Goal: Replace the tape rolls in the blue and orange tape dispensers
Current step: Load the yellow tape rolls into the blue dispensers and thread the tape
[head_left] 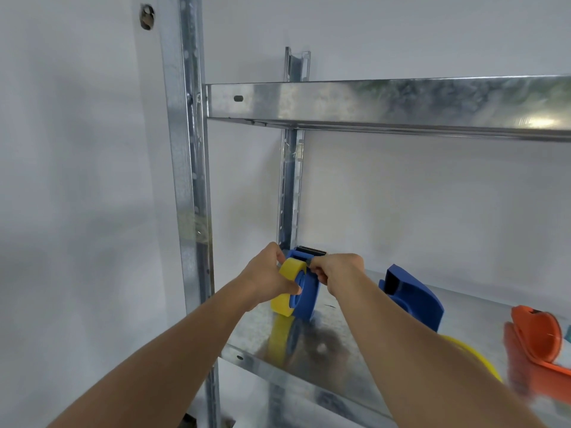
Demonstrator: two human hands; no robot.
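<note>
The blue tape dispenser (306, 291) stands upright on the metal shelf (346, 344), directly between my two hands, with its serrated cutter (312, 250) at the top. A yellow tape roll (287, 288) sits against the dispenser's left face. My left hand (268, 273) is curled around this roll, thumb on its side and fingers over its upper edge. My right hand (336, 273) is closed on the dispenser's upper right part, just below the cutter; I cannot tell exactly what the fingertips pinch. To the right of my right hand, a second blue dispenser part (414, 298) rests on the shelf. Beyond my right forearm lie another yellow roll (475, 356), partly hidden, and the orange dispenser (537, 338).
</note>
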